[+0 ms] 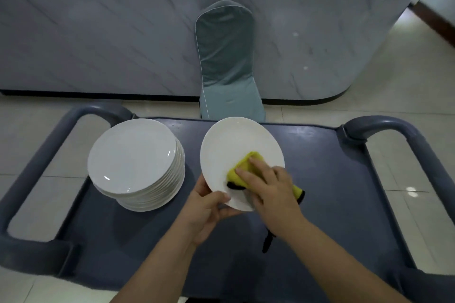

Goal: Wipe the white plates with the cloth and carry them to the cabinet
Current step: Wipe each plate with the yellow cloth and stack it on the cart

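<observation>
Our left hand [206, 206] pinches the white plate [236, 140] at its near rim. Our right hand [268, 187], fingers [257, 164] flat, presses the soft yellow cloth [246, 167]. Plate prob. stiff, slick, fragile: hold by rim.

No readable text, label or number anywhere

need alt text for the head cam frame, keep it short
A person's left hand grips the near rim of a tilted white plate while the right hand presses a yellow cloth against its face. A stack of white plates sits to the left on the dark blue cart below; a teal padded seat stands beyond.
</observation>
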`<state>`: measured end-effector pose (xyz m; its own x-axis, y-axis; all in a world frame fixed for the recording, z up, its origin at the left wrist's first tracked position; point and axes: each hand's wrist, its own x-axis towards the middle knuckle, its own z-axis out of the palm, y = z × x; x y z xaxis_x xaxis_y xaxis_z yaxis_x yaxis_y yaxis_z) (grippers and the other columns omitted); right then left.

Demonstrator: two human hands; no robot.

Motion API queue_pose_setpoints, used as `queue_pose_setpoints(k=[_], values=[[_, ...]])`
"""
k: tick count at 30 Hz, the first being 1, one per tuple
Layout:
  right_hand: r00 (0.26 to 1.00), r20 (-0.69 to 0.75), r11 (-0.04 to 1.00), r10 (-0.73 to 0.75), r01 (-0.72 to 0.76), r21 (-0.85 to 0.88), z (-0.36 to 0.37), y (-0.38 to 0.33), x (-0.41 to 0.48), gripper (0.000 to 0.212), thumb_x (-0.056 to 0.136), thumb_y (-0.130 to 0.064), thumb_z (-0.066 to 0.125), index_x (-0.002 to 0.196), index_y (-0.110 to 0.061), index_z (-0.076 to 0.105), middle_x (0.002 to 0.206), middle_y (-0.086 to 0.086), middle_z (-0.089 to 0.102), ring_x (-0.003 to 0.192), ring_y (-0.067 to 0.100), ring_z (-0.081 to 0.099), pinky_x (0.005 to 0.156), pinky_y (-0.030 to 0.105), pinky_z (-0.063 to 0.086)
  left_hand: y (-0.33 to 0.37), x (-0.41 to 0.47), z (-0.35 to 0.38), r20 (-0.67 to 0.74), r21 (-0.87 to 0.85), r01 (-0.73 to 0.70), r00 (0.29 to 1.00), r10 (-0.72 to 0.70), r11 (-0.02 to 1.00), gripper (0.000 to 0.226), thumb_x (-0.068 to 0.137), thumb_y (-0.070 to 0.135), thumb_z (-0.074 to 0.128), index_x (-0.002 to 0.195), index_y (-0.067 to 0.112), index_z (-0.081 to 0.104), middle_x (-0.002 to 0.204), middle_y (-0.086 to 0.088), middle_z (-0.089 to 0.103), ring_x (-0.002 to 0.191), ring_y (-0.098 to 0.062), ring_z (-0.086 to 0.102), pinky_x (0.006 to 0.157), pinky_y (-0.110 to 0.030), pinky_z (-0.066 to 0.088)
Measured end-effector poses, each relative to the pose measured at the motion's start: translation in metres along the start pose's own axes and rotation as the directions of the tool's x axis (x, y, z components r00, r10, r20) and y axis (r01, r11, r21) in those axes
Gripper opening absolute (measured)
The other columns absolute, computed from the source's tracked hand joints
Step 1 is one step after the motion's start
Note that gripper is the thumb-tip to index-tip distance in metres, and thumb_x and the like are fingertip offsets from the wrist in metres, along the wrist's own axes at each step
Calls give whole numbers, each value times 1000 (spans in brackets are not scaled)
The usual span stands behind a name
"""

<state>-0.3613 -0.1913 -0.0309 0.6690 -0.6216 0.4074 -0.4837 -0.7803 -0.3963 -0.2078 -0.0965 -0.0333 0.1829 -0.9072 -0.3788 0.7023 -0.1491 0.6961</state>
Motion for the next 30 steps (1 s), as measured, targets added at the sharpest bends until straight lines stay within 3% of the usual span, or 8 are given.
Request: queue_pose_setpoints(k=[3, 7, 10, 13, 16, 18, 23, 30], values=[[998, 32, 999, -50, 49, 21, 13, -27, 42, 40, 90, -28, 47, 126, -34, 62, 146, 3, 47, 97, 33, 47, 83, 46, 42, 2, 5, -3, 84, 90, 53, 995, -61, 994, 59, 73, -10, 56, 123, 22, 61, 118, -16, 66, 107, -39, 64, 77, -52, 55], [977, -22, 975, 213, -214, -56, 7, -2, 101, 42, 97, -24, 53, 137, -38, 51, 155, -4, 32, 110, 35, 42, 101, 45, 31, 25, 13, -20, 81, 92, 59, 995, -66, 994, 59, 65, -5, 65, 112, 30, 68, 119, -9, 67, 104, -34, 66, 71, -54, 56], [945, -97, 927, 313, -326, -185, 7, 3, 77, 40, 96, -23, 58, 135, -34, 56, 151, 0, 39, 103, 37, 45, 94, 50, 37, 53, 26, -38, 69, 96, 23, 997, -29, 995, 63, 59, 0, 70, 114, 30, 66, 120, -6, 66, 103, -31, 67, 71, -51, 56], [974, -61, 972, 218, -223, -81, 22, -40, 47, 38, 90, -23, 58, 127, -32, 62, 143, 3, 50, 94, 34, 50, 81, 50, 46, 63, 38, -44, 111, 54, 47, 992, -53, 997, 66, 67, -7, 61, 129, 17, 55, 127, -18, 60, 106, -38, 64, 76, -52, 54], [981, 22, 981, 193, -193, -5, 35, -64, 58, 44, 90, -24, 50, 131, -38, 56, 149, -3, 41, 104, 31, 45, 87, 45, 39, 62, 41, -46, 176, 73, 92, 979, -103, 993, 64, 70, -10, 59, 131, 12, 52, 130, -24, 56, 108, -41, 62, 79, -54, 52], [967, 37, 968, 251, -251, 10, 30, -60, 68, 49, 90, -17, 53, 133, -40, 55, 153, -8, 34, 110, 30, 40, 95, 44, 35, 65, 42, -50, 212, 90, 85, 972, -103, 992, 63, 71, -10, 59, 128, 16, 55, 127, -19, 60, 110, -41, 62, 79, -55, 53], [997, 72, 991, 0, 9, -132, 0, -20, 29, 40, 82, -13, 67, 117, -31, 70, 140, -2, 52, 98, 28, 42, 84, 51, 46, 78, 44, -58, 141, 54, 87, 985, -94, 995, 54, 63, -5, 59, 106, 26, 70, 121, -9, 67, 101, -34, 67, 75, -59, 54], [897, -249, 918, 365, -391, -65, -6, -10, 92, 44, 92, -10, 57, 129, -34, 61, 150, 2, 41, 108, 39, 44, 99, 48, 33, 53, 31, -14, 189, 198, 105, 971, -144, 974, 56, 64, -8, 61, 107, 26, 70, 111, -5, 69, 98, -30, 69, 74, -58, 55]])
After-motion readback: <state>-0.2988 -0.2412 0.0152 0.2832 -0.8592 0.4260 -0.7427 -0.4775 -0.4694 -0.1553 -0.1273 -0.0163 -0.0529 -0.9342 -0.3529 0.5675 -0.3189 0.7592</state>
